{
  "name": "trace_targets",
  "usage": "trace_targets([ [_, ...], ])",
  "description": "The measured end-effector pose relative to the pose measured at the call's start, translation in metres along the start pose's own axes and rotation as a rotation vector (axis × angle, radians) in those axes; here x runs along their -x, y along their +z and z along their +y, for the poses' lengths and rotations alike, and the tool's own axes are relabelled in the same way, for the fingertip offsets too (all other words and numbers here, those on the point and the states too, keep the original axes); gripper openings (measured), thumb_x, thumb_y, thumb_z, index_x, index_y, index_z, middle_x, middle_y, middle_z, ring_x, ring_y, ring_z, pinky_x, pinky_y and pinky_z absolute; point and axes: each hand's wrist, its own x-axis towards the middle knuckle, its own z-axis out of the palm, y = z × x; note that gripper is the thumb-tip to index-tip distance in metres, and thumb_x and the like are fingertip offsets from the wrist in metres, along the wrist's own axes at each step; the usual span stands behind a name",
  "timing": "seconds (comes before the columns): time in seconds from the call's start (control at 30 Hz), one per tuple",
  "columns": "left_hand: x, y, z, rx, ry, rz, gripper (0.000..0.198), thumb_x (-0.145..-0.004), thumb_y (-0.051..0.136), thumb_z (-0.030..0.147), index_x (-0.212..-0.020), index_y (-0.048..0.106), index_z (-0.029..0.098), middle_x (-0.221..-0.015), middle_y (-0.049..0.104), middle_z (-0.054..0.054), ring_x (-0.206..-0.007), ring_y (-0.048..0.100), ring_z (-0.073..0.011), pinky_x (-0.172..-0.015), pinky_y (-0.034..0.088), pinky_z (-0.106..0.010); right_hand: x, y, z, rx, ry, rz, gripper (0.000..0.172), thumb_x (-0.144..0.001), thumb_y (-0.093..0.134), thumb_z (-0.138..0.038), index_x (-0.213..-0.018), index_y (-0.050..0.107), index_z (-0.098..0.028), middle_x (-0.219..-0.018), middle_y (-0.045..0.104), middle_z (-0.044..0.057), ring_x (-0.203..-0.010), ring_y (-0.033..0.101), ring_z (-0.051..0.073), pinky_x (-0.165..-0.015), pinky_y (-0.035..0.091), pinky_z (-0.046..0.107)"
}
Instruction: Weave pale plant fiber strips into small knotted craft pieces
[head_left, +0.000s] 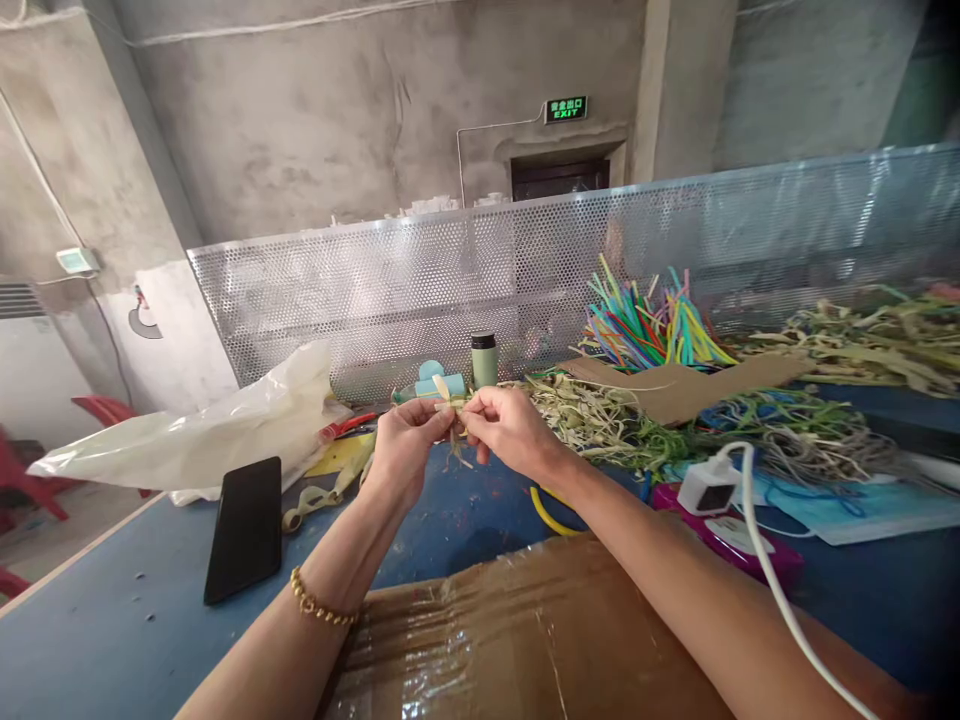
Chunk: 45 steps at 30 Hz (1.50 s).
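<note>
Both my hands meet over the middle of the blue table, pinching a small bundle of pale dried plant strips (444,386). My left hand (409,440) has thumb and fingers closed on its left side. From the right, my right hand (510,425) pinches the same bundle, its fingertips close to the left ones. One pale strip sticks up between the hands, and thin ends hang below them. The exact shape of the piece is partly hidden by my fingers. Behind the hands stands a green bottle with a black lid (484,360).
A black phone (244,530) and a plastic bag (247,420) lie left. Cardboard (517,630) covers the near edge. Rightward are dried strips (600,415), colourful pipe cleaners (652,320), a white charger (707,487) with cable, and a blue mask (877,510). A perforated metal panel (390,300) stands behind.
</note>
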Motion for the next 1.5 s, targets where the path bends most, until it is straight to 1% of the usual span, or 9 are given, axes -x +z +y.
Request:
trace_targets([
  [0.13,0.000,0.001,-0.003,0.018,-0.033,0.020,0.025,-0.062,0.082,0.028,-0.072,0.068,0.009,-0.065,0.067,-0.005,-0.059,0.058,-0.0116,-0.061,0.045,-0.027,-0.003,-0.007,0.002,0.100,-0.024,-0.043,0.016,-0.085,0.058,-0.025,-0.072,0.060,-0.015,-0.063,0.064,0.003,-0.051,0.059,0.012,-0.050,0.044,0.025],
  [0.33,-0.001,0.000,-0.004,-0.135,-0.007,-0.054,0.032,-0.062,0.082,0.023,-0.089,0.068,0.011,-0.065,0.068,-0.002,-0.057,0.059,-0.0110,-0.059,0.044,-0.025,-0.008,-0.026,0.002,0.336,-0.241,0.051,0.018,-0.085,0.062,-0.030,-0.078,0.070,-0.015,-0.080,0.064,0.005,-0.070,0.056,0.013,-0.065,0.042,0.028],
  [0.47,0.000,-0.002,-0.001,-0.228,0.028,-0.122,0.036,-0.065,0.080,0.023,-0.097,0.066,0.013,-0.067,0.069,-0.001,-0.060,0.060,-0.0119,-0.061,0.045,-0.026,-0.008,-0.025,0.003,0.231,-0.157,-0.085,0.016,-0.080,0.065,-0.025,-0.069,0.064,-0.014,-0.064,0.057,0.000,-0.060,0.048,0.011,-0.056,0.036,0.026],
  [0.63,0.001,-0.004,0.006,-0.218,-0.066,-0.179,0.032,-0.064,0.081,0.024,-0.091,0.069,0.012,-0.072,0.072,-0.005,-0.064,0.061,-0.0124,-0.065,0.046,-0.027,-0.005,-0.025,0.000,0.049,-0.066,-0.113,0.017,-0.077,0.068,-0.024,-0.065,0.060,-0.014,-0.059,0.055,-0.002,-0.056,0.047,0.010,-0.055,0.036,0.026],
  [0.93,0.002,0.002,-0.002,-0.059,0.018,-0.003,0.043,-0.060,0.084,0.023,-0.098,0.068,0.011,-0.067,0.071,-0.002,-0.063,0.064,-0.0134,-0.068,0.049,-0.028,-0.004,-0.001,0.000,-0.237,0.102,0.087,0.014,-0.073,0.068,-0.024,-0.066,0.059,-0.016,-0.054,0.055,-0.001,-0.050,0.047,0.010,-0.052,0.037,0.026],
  [1.07,-0.002,-0.003,-0.005,-0.064,-0.031,-0.076,0.035,-0.059,0.085,0.022,-0.089,0.071,0.011,-0.064,0.070,-0.002,-0.059,0.061,-0.0116,-0.062,0.047,-0.026,-0.007,-0.007,0.004,-0.034,0.066,0.077,0.020,-0.075,0.068,-0.029,-0.063,0.059,-0.016,-0.054,0.052,-0.002,-0.051,0.044,0.010,-0.051,0.034,0.026],
  [1.23,-0.004,-0.007,-0.004,-0.030,-0.095,-0.098,0.025,-0.061,0.083,0.022,-0.082,0.074,0.012,-0.075,0.073,-0.007,-0.067,0.063,-0.0133,-0.066,0.048,-0.026,-0.008,-0.029,0.005,0.208,-0.049,0.049,0.026,-0.088,0.055,-0.030,-0.073,0.068,-0.014,-0.066,0.063,0.003,-0.063,0.053,0.014,-0.058,0.037,0.028],
  [1.37,-0.004,-0.007,-0.002,0.004,-0.095,-0.070,0.026,-0.061,0.084,0.023,-0.083,0.075,0.011,-0.078,0.073,-0.007,-0.068,0.061,-0.0126,-0.066,0.046,-0.025,-0.006,-0.028,0.007,0.173,-0.040,-0.081,0.015,-0.083,0.059,-0.024,-0.075,0.066,-0.014,-0.065,0.065,0.004,-0.061,0.057,0.014,-0.059,0.042,0.027],
  [1.5,-0.003,-0.007,0.002,-0.015,-0.160,-0.172,0.027,-0.063,0.082,0.025,-0.085,0.075,0.012,-0.078,0.071,-0.008,-0.066,0.059,-0.0128,-0.062,0.043,-0.025,-0.005,-0.022,0.005,0.268,-0.086,-0.043,0.009,-0.079,0.058,-0.016,-0.074,0.065,-0.014,-0.061,0.064,0.002,-0.057,0.055,0.012,-0.055,0.039,0.025],
])
